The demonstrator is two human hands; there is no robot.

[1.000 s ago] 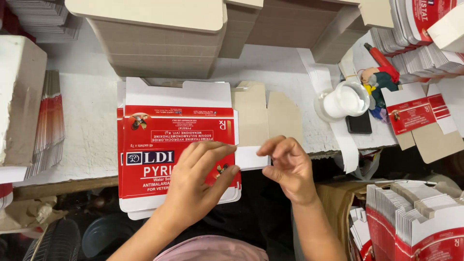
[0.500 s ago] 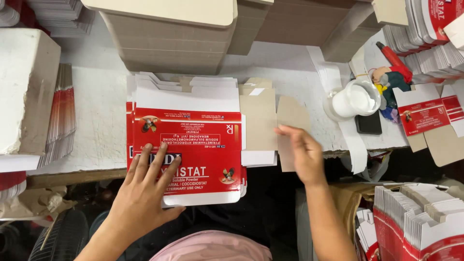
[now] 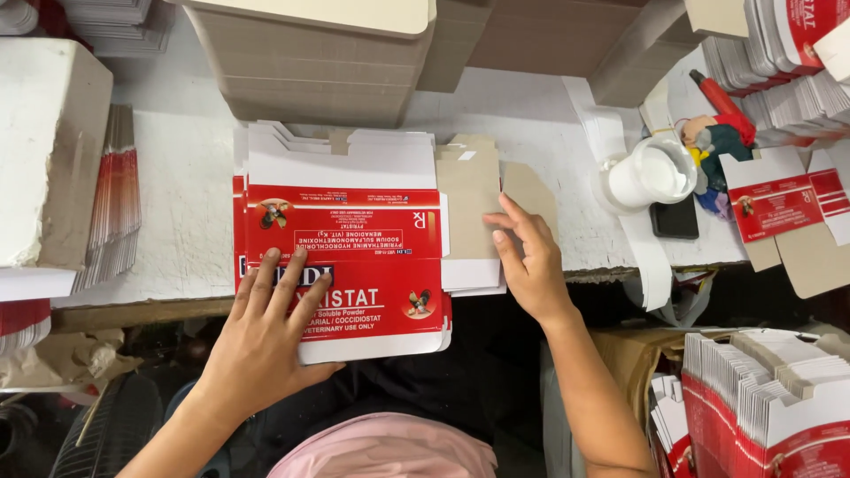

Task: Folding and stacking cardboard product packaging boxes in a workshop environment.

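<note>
Glossy red-and-white printed cardboard carton [image 3: 345, 257], matt brown card backs [image 3: 469, 190], rough chalky white tabletop [image 3: 181, 204].

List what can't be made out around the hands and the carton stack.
- Head view: lower left corner of the top red-and-white flat carton, covered by the left hand.
- Cartons beneath it: only edges show, count unclear.
- Plain cardboard flap: its edge sits under the right hand.
- White cup: contents indistinct.
</note>
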